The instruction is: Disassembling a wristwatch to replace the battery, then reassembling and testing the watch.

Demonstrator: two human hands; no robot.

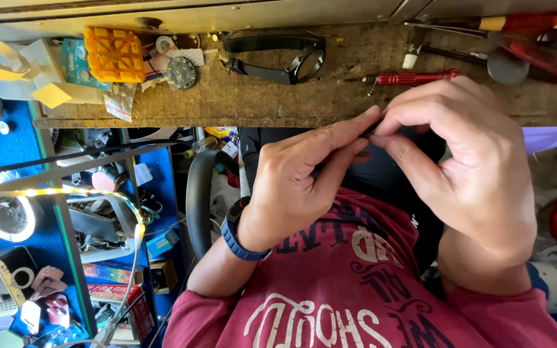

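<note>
Pinching a small dark part [370, 131] between fingertips, the left hand [298, 180] and the right hand [465, 161] are held together just below the edge of the wooden worktop [259, 96], above a dark red printed shirt [330, 296]. The part is gripped by the left thumb and forefinger, and the right thumb and forefinger are closed on it from the other side; it is too small and too covered for its kind to be told. A blue band [236, 235] is worn on the left wrist. On the worktop, a black wristwatch [285, 58] is laid with its strap curled, well apart from the hands, and a loose round watch face [181, 72] is set beside an orange and yellow plastic block [115, 54]. A red-handled small screwdriver [414, 78] is laid just above the right hand, and larger red and yellow screwdrivers [530, 24] are placed at the far corner.
</note>
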